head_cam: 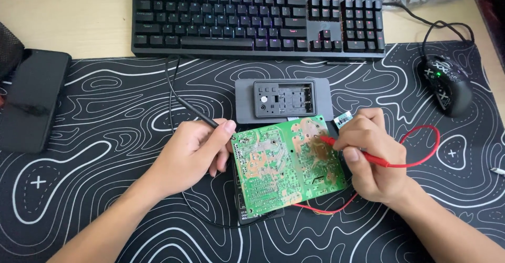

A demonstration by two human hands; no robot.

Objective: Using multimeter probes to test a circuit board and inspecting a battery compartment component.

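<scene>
Two hands work over a green circuit board (286,163) that lies on a black mat with white wavy lines (105,137), which covers most of the counter (79,21). Far to the left sits a flat black phone (32,100). Next comes the left hand (192,155), curled shut around a thin black probe (202,117) whose black wire loops up toward the keyboard (258,18). This hand rests just beside the left edge of the board, with its thumb touching that edge. The board lies between the two hands, solder side up, tilted a little, with its long side running left to right. Behind the board sits a grey box with an open back (284,99) (you can see small parts inside it). The right hand (371,155) is closed on a red probe (350,150), and the red tip touches the right half of the board, so this hand is the one reaching onto it. A red wire (426,137) curls away from that hand. Far right is a black mouse (446,84).
</scene>
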